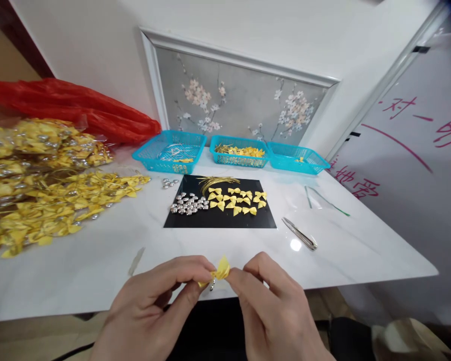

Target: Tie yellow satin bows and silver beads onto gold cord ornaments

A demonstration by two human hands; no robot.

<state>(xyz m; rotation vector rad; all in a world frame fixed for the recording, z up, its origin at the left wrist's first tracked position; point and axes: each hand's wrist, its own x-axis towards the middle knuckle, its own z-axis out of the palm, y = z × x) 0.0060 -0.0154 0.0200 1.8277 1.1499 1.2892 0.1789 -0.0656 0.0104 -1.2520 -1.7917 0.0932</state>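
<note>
Near the table's front edge, a yellow ribbon bow (222, 269) is pinched between my two hands. My left hand (154, 301) grips its left side between thumb and forefinger. On the other side, the fingertips of my right hand (272, 303) close on the right end. A small silvery bead (212, 286) shows just below the bow. Beyond my hands lies a black mat (218, 220) bearing several silver beads (190, 204), several yellow bows (238, 199) and a bunch of gold wires (220, 180).
Blue baskets stand along the wall: one with white strips (150, 163), one with yellow pieces (238, 160), one at right (300, 164). Metal snips (299, 234) lie right of the mat. Beaded yellow garlands (60, 200) and red mesh (78, 108) fill the left.
</note>
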